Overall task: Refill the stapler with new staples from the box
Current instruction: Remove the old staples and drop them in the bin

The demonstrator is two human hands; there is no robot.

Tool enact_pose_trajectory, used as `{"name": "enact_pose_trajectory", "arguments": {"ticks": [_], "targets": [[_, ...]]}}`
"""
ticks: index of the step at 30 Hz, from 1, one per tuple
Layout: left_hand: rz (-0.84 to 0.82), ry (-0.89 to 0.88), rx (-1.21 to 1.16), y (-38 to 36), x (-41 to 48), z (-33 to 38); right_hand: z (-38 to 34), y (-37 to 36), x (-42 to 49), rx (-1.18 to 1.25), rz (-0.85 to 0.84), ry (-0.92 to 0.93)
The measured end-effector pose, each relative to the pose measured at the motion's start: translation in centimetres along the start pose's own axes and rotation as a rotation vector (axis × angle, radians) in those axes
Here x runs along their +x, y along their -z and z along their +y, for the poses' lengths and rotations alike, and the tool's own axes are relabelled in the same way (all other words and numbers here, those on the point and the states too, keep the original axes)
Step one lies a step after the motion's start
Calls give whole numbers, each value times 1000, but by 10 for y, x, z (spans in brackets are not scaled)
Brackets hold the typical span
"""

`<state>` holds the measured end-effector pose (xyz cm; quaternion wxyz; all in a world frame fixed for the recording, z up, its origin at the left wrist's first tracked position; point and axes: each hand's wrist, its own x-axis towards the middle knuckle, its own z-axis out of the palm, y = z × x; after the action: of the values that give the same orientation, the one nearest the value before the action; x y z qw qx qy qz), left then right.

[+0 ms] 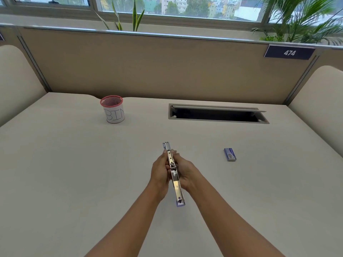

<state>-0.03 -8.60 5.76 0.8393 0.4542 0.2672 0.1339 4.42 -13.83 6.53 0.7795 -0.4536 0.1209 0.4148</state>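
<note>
A stapler (176, 184) is folded fully open above the middle of the desk, its long metal channel facing up and lilac plastic showing at both ends. My left hand (160, 171) grips it from the left side and my right hand (186, 172) from the right, fingers meeting around its middle. A small blue staple box (230, 154) lies closed on the desk to the right, about a hand's width from my right hand.
A pink mesh cup (113, 109) with a paper label reading "BIN" stands at the back left. An open cable hatch (217, 114) is set in the desk (74, 164) at the back right. Beige partition panels enclose the desk.
</note>
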Motion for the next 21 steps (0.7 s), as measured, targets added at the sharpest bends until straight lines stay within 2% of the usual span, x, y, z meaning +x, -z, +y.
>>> {"name": "enact_pose_trajectory", "arguments": {"ticks": [6,10,13,18,21], "targets": [[45,-32,-45,3,2,-2,4,-5,-3,-8,49,34],[82,21,-280,2,1,-5,7,-6,-5,-70,75,54],[106,33,-361,2,0,-8,10,-2,-6,-227,124,120],[75,65,-423,9,2,-9,15,1,-9,-554,248,366],[68,72,-470,10,3,-7,15,-1,-15,-653,248,468]]}}
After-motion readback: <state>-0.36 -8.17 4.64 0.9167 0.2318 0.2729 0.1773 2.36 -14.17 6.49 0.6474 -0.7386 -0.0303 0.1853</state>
